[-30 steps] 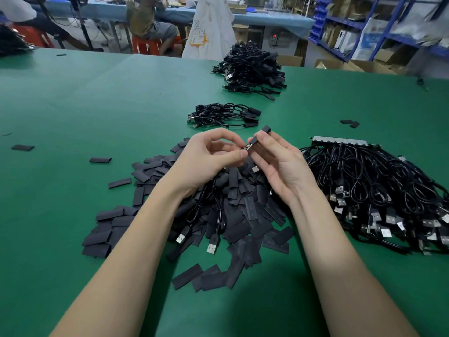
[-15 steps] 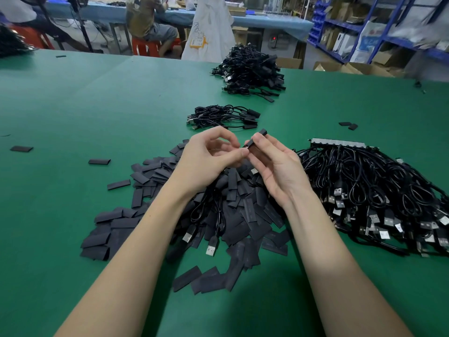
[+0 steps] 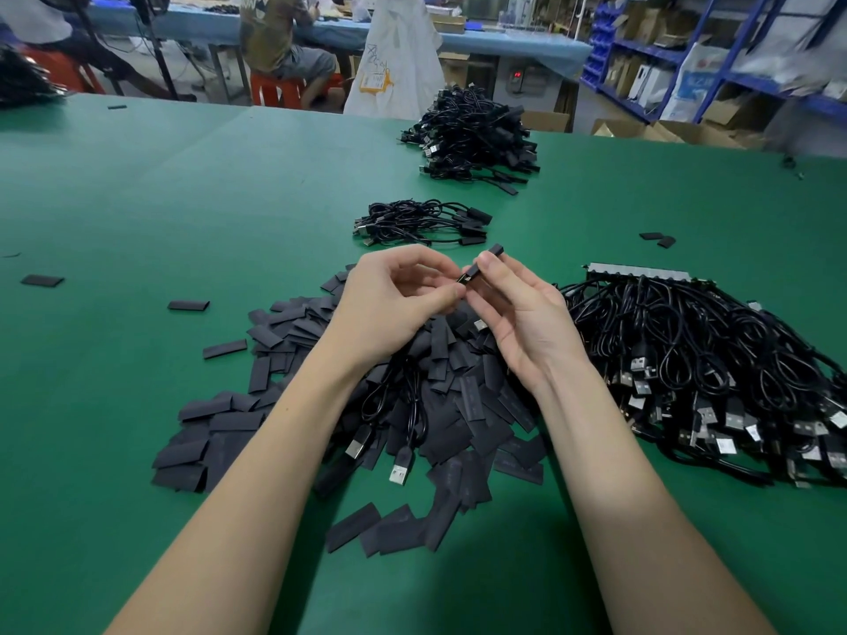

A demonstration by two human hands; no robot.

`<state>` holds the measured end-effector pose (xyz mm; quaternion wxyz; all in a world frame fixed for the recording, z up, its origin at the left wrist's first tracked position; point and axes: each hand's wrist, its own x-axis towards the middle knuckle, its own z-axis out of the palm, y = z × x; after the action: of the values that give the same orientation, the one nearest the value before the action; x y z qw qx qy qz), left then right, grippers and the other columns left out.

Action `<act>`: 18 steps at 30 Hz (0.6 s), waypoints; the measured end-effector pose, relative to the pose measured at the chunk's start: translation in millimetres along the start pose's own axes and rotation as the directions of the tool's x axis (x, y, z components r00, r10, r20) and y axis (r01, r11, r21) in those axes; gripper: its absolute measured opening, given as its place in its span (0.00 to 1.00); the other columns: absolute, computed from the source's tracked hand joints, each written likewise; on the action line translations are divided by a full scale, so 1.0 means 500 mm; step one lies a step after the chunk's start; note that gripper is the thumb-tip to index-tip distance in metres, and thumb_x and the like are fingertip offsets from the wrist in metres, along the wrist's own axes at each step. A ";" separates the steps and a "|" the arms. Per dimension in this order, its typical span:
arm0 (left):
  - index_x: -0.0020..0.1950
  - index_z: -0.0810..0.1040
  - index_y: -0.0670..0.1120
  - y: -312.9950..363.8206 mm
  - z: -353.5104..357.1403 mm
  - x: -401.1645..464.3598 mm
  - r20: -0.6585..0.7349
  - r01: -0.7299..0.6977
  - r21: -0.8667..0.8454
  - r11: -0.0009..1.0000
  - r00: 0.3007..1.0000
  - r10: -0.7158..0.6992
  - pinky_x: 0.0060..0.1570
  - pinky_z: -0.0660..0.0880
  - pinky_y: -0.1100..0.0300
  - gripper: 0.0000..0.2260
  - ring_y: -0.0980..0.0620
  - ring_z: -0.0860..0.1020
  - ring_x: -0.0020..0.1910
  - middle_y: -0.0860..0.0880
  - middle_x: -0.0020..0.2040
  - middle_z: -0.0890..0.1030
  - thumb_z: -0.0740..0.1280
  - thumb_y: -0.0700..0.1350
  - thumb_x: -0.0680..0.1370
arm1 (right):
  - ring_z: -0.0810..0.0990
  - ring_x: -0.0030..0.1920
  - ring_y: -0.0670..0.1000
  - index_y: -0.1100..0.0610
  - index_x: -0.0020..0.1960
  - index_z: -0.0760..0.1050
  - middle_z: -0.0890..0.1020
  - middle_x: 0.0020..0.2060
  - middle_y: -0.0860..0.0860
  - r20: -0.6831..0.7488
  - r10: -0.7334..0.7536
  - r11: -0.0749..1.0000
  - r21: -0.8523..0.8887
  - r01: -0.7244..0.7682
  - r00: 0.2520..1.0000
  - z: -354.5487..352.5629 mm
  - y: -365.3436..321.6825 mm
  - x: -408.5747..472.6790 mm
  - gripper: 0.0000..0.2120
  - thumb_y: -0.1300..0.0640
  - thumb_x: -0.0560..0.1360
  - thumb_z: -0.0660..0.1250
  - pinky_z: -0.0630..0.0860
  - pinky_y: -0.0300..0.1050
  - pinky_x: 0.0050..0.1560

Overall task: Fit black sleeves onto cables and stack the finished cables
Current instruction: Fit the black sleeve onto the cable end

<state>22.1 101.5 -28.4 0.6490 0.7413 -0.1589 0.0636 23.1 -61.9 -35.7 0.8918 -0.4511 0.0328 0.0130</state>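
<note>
Two bare forearms reach over a matte green tabletop (image 3: 137, 199). The left hand (image 3: 394, 304) curls its thumb and forefinger in a narrow grip on the end of a thin black cable (image 3: 464, 279). The right hand (image 3: 527, 323) pinches a short, flat black sleeve (image 3: 486, 259) between thumb and fingertips, its tip touching the cable end, tilted up to the right. Beneath the hands lies a heap of loose sleeves (image 3: 458, 405), dull rectangular tubes pressed flat, with two silver USB plugs showing. To the right sits a tangled mass of glossy cables (image 3: 710, 373) with metal plugs. Beyond the hands, a small stack of finished cables (image 3: 421, 222), then a larger pile (image 3: 476, 135). A white sack (image 3: 398, 52) behind carries marks too small to read.
</note>
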 end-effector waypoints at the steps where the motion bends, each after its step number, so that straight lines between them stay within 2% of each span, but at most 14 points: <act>1: 0.48 0.84 0.42 0.000 0.000 0.000 0.000 -0.003 0.015 1.000 1.000 0.003 0.44 0.81 0.61 0.05 0.50 0.84 0.37 0.45 0.40 0.86 0.76 0.36 0.74 | 0.86 0.44 0.49 0.59 0.50 0.81 0.87 0.43 0.54 -0.007 0.001 1.000 0.002 -0.001 1.000 0.001 0.000 -0.001 0.05 0.64 0.75 0.73 0.82 0.41 0.46; 4: 0.48 0.85 0.42 0.001 -0.001 -0.001 0.003 -0.031 0.077 0.997 1.000 0.031 0.45 0.81 0.60 0.04 0.50 0.83 0.37 0.44 0.40 0.86 0.76 0.36 0.74 | 0.86 0.42 0.48 0.59 0.50 0.81 0.87 0.41 0.54 -0.012 -0.004 1.000 0.000 0.004 1.000 0.003 0.002 -0.002 0.04 0.64 0.76 0.72 0.82 0.40 0.44; 9: 0.47 0.85 0.42 0.009 0.000 -0.006 -0.002 -0.079 0.149 0.986 0.997 0.080 0.42 0.77 0.67 0.04 0.56 0.81 0.37 0.46 0.40 0.86 0.76 0.36 0.74 | 0.86 0.43 0.48 0.59 0.51 0.81 0.87 0.42 0.54 -0.005 0.000 1.000 -0.005 0.000 1.000 0.003 0.004 -0.002 0.05 0.64 0.76 0.72 0.82 0.40 0.45; 14: 0.47 0.85 0.43 0.010 0.000 -0.006 -0.031 -0.066 0.145 0.987 0.997 0.071 0.44 0.79 0.63 0.04 0.47 0.85 0.41 0.46 0.40 0.86 0.76 0.37 0.74 | 0.86 0.44 0.49 0.60 0.50 0.81 0.87 0.43 0.54 0.018 -0.011 1.000 -0.015 0.012 1.000 0.005 0.004 -0.004 0.05 0.65 0.75 0.73 0.83 0.41 0.46; 18: 0.45 0.84 0.43 0.011 0.002 -0.006 -0.048 -0.059 0.126 0.990 0.997 0.066 0.42 0.78 0.64 0.05 0.52 0.83 0.37 0.45 0.39 0.85 0.77 0.36 0.73 | 0.85 0.45 0.50 0.60 0.54 0.79 0.86 0.44 0.54 0.016 -0.025 0.999 -0.034 0.026 1.000 0.011 0.006 -0.006 0.09 0.65 0.74 0.73 0.83 0.42 0.46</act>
<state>17.2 100.3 -24.4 0.6031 0.7731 -0.1607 0.1130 20.2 -55.6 -34.4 0.8843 -0.4665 0.0199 0.0056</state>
